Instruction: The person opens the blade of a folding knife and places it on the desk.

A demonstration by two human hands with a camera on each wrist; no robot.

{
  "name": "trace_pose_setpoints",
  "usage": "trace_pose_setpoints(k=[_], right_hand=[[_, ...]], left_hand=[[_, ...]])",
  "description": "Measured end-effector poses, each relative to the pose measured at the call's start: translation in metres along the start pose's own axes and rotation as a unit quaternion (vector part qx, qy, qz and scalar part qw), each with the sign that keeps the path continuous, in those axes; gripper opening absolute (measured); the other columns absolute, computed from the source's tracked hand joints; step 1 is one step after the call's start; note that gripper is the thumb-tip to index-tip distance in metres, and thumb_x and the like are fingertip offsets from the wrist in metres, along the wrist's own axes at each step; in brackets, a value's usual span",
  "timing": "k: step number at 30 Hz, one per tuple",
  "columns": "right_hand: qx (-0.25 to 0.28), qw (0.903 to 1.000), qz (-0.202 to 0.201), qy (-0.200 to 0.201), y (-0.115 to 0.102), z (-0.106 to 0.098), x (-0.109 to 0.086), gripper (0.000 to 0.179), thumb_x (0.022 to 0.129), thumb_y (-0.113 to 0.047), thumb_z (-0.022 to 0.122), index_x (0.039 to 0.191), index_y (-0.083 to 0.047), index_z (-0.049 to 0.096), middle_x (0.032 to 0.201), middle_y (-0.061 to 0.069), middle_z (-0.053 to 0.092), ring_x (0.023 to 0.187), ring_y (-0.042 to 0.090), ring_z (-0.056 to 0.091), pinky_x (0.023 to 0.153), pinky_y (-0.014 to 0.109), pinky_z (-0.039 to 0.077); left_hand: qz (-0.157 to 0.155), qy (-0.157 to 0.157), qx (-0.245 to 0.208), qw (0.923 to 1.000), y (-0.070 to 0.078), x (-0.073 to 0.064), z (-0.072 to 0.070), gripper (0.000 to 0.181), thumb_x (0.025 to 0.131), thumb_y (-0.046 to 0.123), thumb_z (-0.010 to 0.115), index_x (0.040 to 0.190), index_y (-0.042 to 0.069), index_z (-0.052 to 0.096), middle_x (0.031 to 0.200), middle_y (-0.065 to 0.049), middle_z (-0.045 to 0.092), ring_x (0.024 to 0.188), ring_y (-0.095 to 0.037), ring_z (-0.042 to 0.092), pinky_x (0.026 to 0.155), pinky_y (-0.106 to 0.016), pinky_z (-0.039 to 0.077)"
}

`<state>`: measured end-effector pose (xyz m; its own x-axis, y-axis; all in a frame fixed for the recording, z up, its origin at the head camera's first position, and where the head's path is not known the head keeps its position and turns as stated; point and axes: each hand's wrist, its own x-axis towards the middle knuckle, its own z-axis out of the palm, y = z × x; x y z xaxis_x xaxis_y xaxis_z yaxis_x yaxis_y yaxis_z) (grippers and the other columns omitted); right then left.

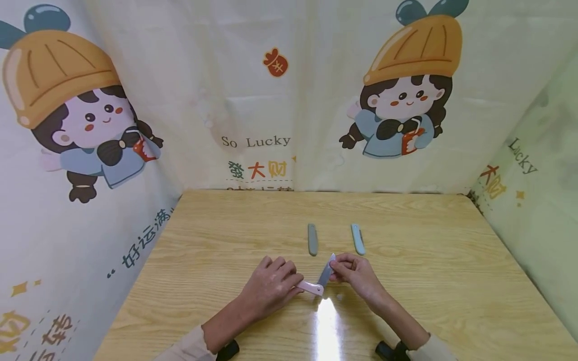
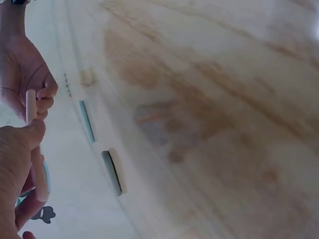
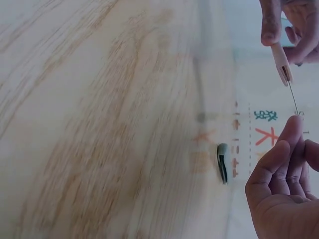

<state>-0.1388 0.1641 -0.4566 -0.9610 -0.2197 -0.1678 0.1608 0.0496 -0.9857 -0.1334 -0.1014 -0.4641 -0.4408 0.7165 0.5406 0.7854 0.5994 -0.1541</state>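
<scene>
Over the near middle of the table my left hand [image 1: 272,286] grips the pink handle [image 1: 310,287] of a folding knife. Its blade [image 1: 325,273] stands swung out at an angle from the handle. My right hand [image 1: 356,275] pinches the blade near its tip between thumb and fingers. In the right wrist view the thin blade [image 3: 292,94] shows edge-on, running from the handle's slot [image 3: 285,72] to the right fingertips [image 3: 295,123]. Beyond the hands lie a grey-green folded knife [image 1: 312,239] and a light blue folded knife [image 1: 357,239], both apart from the fingers.
The wood-grain table [image 1: 217,225] is bordered by a printed curtain [image 1: 316,100] at the back and sides. A bright light reflection falls on the tabletop just in front of the hands. Dark wrist straps [image 1: 228,350] sit by both sleeves.
</scene>
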Motion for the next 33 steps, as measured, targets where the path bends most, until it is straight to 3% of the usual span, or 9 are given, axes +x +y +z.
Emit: trace_pose_setpoints(k=[7,18,23,28,33], right_hand=[[0.029,0.9991,0.032,-0.004,0.001,-0.006,0.0,0.031,0.105,-0.018,0.061,0.116,0.009,0.053,0.093,0.014,0.074,0.087,0.019,0.072,0.083,0.032,0.057],[0.103,0.9933,0.048,-0.019,0.007,-0.004,0.0,0.031,0.107,-0.017,0.055,0.119,0.009,0.042,0.106,0.023,0.072,0.096,0.023,0.073,0.089,0.035,0.055],[0.124,0.9908,0.052,-0.013,0.006,0.001,0.001,0.027,0.108,-0.015,0.051,0.119,0.008,0.041,0.104,0.023,0.072,0.094,0.021,0.073,0.086,0.032,0.056],[0.127,0.9905,0.05,-0.018,0.003,0.004,0.002,0.027,0.109,-0.015,0.049,0.12,0.008,0.041,0.108,0.025,0.071,0.095,0.022,0.073,0.086,0.031,0.056],[0.12,0.9917,0.041,-0.021,0.001,0.006,0.001,0.031,0.11,-0.017,0.049,0.124,0.009,0.041,0.111,0.026,0.07,0.098,0.024,0.072,0.089,0.034,0.055]], left_hand=[[-0.021,0.032,0.014,0.9992,0.002,-0.004,0.004,0.024,0.084,0.039,0.084,0.098,0.02,0.08,0.085,0.003,0.056,0.072,-0.014,0.047,0.061,-0.028,0.038],[-0.105,0.032,-0.028,0.9935,0.007,-0.005,0.005,0.026,0.08,0.034,0.088,0.083,0.013,0.074,0.077,0.005,0.052,0.065,-0.009,0.048,0.054,-0.025,0.045],[-0.136,0.032,-0.042,0.9893,0.009,-0.005,0.005,0.03,0.078,0.036,0.089,0.081,0.014,0.069,0.074,0.007,0.053,0.061,-0.006,0.045,0.048,-0.019,0.04],[-0.135,0.016,-0.039,0.9899,0.008,-0.008,0.005,0.032,0.08,0.037,0.088,0.092,0.012,0.071,0.075,0.005,0.057,0.06,-0.006,0.046,0.049,-0.02,0.04],[-0.118,-0.017,-0.036,0.9922,0.007,-0.007,0.005,0.029,0.082,0.037,0.087,0.092,0.013,0.077,0.076,0.005,0.058,0.059,-0.005,0.046,0.049,-0.021,0.041]])
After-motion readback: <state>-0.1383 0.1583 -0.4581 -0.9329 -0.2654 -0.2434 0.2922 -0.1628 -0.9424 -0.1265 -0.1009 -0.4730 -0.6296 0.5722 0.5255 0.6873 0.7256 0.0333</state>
